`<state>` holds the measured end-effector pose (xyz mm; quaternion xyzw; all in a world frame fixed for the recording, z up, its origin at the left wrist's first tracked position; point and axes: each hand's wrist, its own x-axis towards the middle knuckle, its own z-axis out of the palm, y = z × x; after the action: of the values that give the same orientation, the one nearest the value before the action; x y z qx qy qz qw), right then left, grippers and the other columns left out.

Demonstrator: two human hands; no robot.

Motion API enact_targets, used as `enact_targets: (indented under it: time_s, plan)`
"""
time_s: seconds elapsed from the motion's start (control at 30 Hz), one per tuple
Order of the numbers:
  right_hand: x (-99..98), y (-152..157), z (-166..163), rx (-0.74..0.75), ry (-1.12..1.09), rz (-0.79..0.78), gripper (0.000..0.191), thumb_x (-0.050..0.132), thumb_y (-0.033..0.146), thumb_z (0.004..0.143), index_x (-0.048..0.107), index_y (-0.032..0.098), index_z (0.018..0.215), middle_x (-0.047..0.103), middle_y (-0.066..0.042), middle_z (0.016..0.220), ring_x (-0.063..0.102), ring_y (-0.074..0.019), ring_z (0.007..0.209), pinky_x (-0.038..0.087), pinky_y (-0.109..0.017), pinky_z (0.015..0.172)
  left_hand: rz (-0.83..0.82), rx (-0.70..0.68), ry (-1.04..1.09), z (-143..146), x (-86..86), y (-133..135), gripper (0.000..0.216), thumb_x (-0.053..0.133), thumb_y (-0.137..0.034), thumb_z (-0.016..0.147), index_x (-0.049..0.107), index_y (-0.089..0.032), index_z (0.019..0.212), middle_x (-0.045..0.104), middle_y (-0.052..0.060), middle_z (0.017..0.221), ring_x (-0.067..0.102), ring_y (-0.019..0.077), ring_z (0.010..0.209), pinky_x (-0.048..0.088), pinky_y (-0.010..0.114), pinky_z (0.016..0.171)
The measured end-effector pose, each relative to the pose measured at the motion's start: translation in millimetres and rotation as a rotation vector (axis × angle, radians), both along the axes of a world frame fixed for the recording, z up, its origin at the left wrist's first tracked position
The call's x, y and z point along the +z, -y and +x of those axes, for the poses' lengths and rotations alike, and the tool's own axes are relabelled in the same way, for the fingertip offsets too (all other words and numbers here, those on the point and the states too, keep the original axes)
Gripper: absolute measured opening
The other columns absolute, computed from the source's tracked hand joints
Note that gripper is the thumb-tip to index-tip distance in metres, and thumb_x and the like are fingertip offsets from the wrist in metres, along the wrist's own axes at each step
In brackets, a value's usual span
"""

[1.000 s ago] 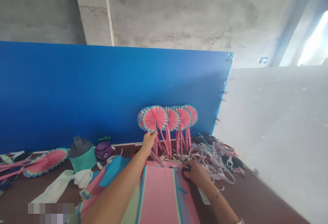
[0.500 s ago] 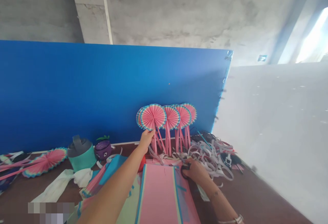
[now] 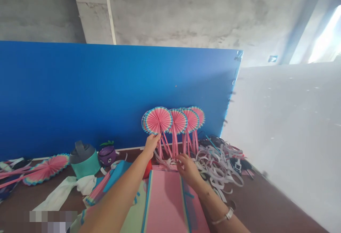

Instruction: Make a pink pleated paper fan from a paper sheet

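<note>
Head view, nearest things first: under both forearms lies a stack of pink paper sheets (image 3: 165,204) with teal edges, on the brown table (image 3: 266,208). The right hand (image 3: 188,169), with a bracelet (image 3: 223,217) on its wrist, is spread loose at the far end of this stack, below the grip and to its right. It grasps nothing, and I cannot tell if its fingertips really touch the paper. Further right of the grip there is a tangled heap of paper strips (image 3: 221,162). Well to the left of the grip stand a green container (image 3: 85,160) with a grey lid and a small purple pot (image 3: 107,154).

The left hand (image 3: 151,144) reaches further out and is closed on the pink stem of the front paper fan (image 3: 158,120), pinching it directly under the pleated round disc. The fan stands almost upright, with its disc just above the grip.

I judge that such a fan is very light and fragile, because the pleats crush easily and the thin stem bends. So the stem close under the disc, where the hand has it, seems a good place to hold, with gentle pressure only.

To the right of the grip, a little behind, similar fans (image 3: 190,119) stand in an overlapping row. They lean on the blue board (image 3: 80,94) behind them.
</note>
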<state>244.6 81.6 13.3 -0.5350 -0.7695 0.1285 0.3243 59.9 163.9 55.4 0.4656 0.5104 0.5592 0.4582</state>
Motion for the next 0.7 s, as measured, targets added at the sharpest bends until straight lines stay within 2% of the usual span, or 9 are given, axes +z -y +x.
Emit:
enact_targets:
  time_s: [0.07,0.1,0.2,0.3,0.47,0.6,0.7]
  plan:
    - [-5.2,-15.5,-16.7,0.123,-0.11,-0.004,0.046,0.051,0.007,0.071,0.065,0.018,0.113,0.056,-0.012,0.125,0.059,-0.0209,0.105,0.047,-0.03,0.087,0.03,0.013,0.019,0.2,1.5,1.7,0.034,0.07,-0.046,0.073,0.063,-0.012,0.073,0.06,0.0,0.066,0.051,0.0094,0.055,0.041,0.022,0.051]
    - [-7.8,-23.0,-24.3,0.149,-0.149,-0.006,0.048,0.053,0.007,0.068,0.065,0.018,0.113,0.054,-0.013,0.128,0.057,-0.0224,0.11,0.047,-0.031,0.089,0.041,0.018,0.028,0.2,2.2,2.5,0.036,0.071,-0.048,0.069,0.062,-0.013,0.07,0.058,-0.001,0.062,0.049,0.0088,0.052,0.039,0.022,0.05]
    - [-13.4,-40.6,-41.1,0.112,-0.237,0.005,0.051,0.054,0.006,0.063,0.067,0.019,0.11,0.058,-0.011,0.117,0.058,-0.0227,0.105,0.048,-0.034,0.089,0.062,0.027,0.048,0.2,3.2,4.0,0.039,0.072,-0.051,0.063,0.061,-0.014,0.066,0.053,-0.004,0.055,0.047,0.0088,0.05,0.036,0.022,0.049]
    - [-15.3,-49.4,-48.7,0.062,-0.259,0.021,0.05,0.053,0.005,0.062,0.068,0.017,0.108,0.059,-0.011,0.107,0.058,-0.0228,0.099,0.046,-0.037,0.092,0.071,0.031,0.057,0.7,1.8,3.5,0.039,0.072,-0.051,0.064,0.062,-0.014,0.068,0.055,-0.003,0.057,0.048,0.0089,0.051,0.037,0.022,0.05]
    - [-14.5,-51.8,-54.2,0.052,-0.283,0.019,0.045,0.051,0.005,0.061,0.069,0.017,0.101,0.059,-0.007,0.098,0.058,-0.0183,0.086,0.049,-0.031,0.082,0.036,0.049,0.038,1.9,-2.8,0.9,0.029,0.068,-0.041,0.078,0.063,-0.012,0.082,0.062,0.001,0.075,0.057,0.0114,0.063,0.046,0.025,0.057]
    - [-13.1,-46.5,-59.1,0.062,-0.286,0.007,0.024,0.057,0.011,0.066,0.068,0.016,0.087,0.06,-0.007,0.097,0.057,-0.0163,0.079,0.049,-0.028,0.075,-0.002,0.067,0.029,4.2,-6.5,-0.4,0.028,0.057,-0.034,0.089,0.058,-0.015,0.11,0.062,0.006,0.108,0.062,0.0181,0.09,0.054,0.037,0.077]
    - [-13.0,-39.8,-61.1,0.056,-0.275,-0.015,0.01,0.055,0.013,0.07,0.064,0.014,0.074,0.06,-0.007,0.091,0.057,-0.0163,0.078,0.049,-0.027,0.072,-0.015,0.085,0.048,7.4,-9.7,-0.3,0.034,0.057,-0.034,0.09,0.055,-0.016,0.119,0.059,0.008,0.118,0.061,0.0215,0.099,0.053,0.042,0.083]
